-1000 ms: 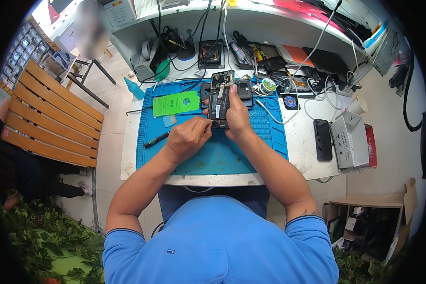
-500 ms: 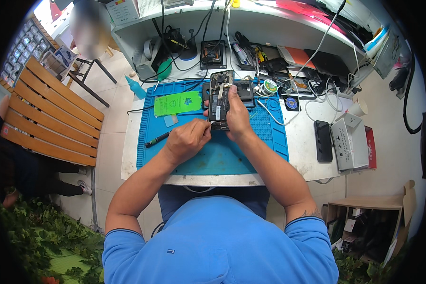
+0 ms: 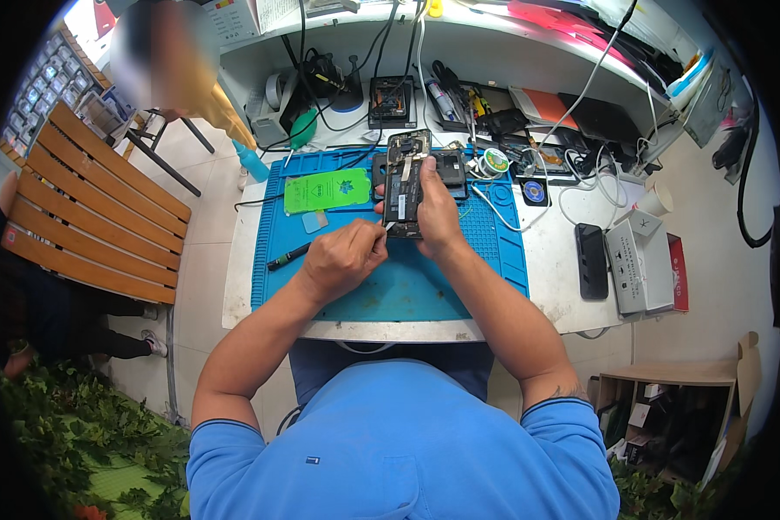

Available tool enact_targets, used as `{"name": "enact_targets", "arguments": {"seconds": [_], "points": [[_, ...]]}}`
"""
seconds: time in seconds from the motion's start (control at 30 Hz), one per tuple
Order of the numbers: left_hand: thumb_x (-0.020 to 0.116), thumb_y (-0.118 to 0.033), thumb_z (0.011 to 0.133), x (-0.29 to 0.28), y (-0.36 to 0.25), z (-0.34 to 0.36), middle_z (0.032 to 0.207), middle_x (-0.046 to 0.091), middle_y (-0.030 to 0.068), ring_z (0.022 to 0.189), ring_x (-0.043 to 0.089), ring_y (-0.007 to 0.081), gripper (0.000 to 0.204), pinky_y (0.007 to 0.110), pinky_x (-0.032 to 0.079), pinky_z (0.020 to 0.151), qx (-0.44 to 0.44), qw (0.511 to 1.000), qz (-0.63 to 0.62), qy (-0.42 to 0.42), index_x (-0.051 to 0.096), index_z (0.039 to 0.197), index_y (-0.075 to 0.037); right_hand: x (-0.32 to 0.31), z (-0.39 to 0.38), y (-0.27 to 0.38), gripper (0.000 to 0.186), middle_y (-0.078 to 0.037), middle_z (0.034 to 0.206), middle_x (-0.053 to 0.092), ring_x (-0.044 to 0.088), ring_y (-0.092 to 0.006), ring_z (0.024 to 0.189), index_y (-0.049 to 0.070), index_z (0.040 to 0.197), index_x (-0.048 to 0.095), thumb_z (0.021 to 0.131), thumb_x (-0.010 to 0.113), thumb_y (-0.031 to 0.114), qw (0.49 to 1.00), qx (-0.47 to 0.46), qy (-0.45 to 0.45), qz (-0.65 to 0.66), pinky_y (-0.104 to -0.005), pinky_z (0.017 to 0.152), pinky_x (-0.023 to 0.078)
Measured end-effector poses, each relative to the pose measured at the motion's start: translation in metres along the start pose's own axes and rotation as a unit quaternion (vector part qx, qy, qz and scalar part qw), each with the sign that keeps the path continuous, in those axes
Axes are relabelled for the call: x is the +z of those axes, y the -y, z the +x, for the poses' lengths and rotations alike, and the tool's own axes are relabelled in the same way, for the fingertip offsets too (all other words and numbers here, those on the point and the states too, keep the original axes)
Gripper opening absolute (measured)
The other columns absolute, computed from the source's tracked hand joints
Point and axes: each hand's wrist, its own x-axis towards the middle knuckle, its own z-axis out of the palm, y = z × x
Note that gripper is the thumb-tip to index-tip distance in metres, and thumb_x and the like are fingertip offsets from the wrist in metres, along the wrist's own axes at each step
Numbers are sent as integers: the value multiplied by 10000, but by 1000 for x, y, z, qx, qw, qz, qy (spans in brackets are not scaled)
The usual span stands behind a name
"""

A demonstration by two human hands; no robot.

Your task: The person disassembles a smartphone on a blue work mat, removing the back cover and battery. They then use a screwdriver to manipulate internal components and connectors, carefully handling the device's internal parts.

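Note:
An opened smartphone (image 3: pixel 402 186), its dark battery and circuit board bared, is held up over the blue work mat (image 3: pixel 407 290). My right hand (image 3: pixel 438 212) grips it along its right side, thumb on the front and fingertips showing at the left edge. At the phone's lower left corner, my left hand (image 3: pixel 348 254) is closed in a pinch. Something small and whitish shows by its fingertips, too small to name. A dark pen-like screwdriver (image 3: pixel 289 256) lies beside the left hand. Behind the phone lies a black flat part (image 3: pixel 453 171), partly hidden.
A green printed pad (image 3: pixel 328 191) and a small pale square (image 3: pixel 315 222) lie left on the mat. Beyond are a blue bottle (image 3: pixel 251 162), a solder spool (image 3: pixel 494 162) and tangled cables. At right lie a black phone (image 3: pixel 591 262) and a white box (image 3: pixel 633 264). Another person (image 3: pixel 169 65) is far left.
My hands and the opened phone stay almost in place. The person at the far left has moved closer to the bench.

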Motion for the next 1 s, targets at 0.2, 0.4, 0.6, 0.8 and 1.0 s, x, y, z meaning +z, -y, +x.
{"name": "enact_targets", "arguments": {"seconds": [0.2, 0.4, 0.6, 0.8, 1.0], "points": [[779, -12, 861, -1, -1, 1, 812, 661, 90, 638, 694, 234, 189, 343, 549, 572, 2, 1000, -6, -7, 616, 956, -31, -2, 2, 0, 669, -152, 1054, 739, 763, -245, 825, 55, 1360, 597, 1157, 274, 604, 1000, -1, 0, 3, -416, 682, 679], [784, -3, 845, -4, -4, 1, 813, 662, 88, 636, 692, 230, 204, 338, 546, 572, -1, 1000, -11, -2, 614, 953, -32, -5, 6, -2, 657, -134, 1035, 686, 740, -240, 788, 98, 1373, 536, 1123, 329, 670, 1000, -1, 4, 14, -408, 603, 672], [783, 43, 807, -6, -4, -2, 858, 726, 98, 678, 724, 238, 226, 341, 564, 577, -10, 1000, -19, 13, 628, 958, -23, -7, 6, 1, 644, -135, 1019, 691, 740, -230, 785, 93, 1357, 525, 1125, 335, 664, 1000, -6, 3, 26, -414, 607, 673], [779, 55, 800, -7, -5, -1, 850, 725, 96, 665, 721, 235, 227, 337, 562, 568, -5, 1000, -17, 6, 628, 950, -26, -7, 5, 4, 676, -157, 1033, 726, 763, -253, 811, 50, 1321, 588, 1134, 326, 644, 1000, -8, -19, 7, -440, 661, 687], [781, 60, 797, -11, -7, -2, 846, 725, 100, 667, 724, 235, 232, 331, 566, 567, -9, 1000, -15, 14, 628, 949, -24, -9, 7, 5, 687, -160, 1047, 724, 764, -258, 824, 49, 1342, 585, 1132, 321, 648, 1000, -10, -19, 4, -460, 679, 692]]}}
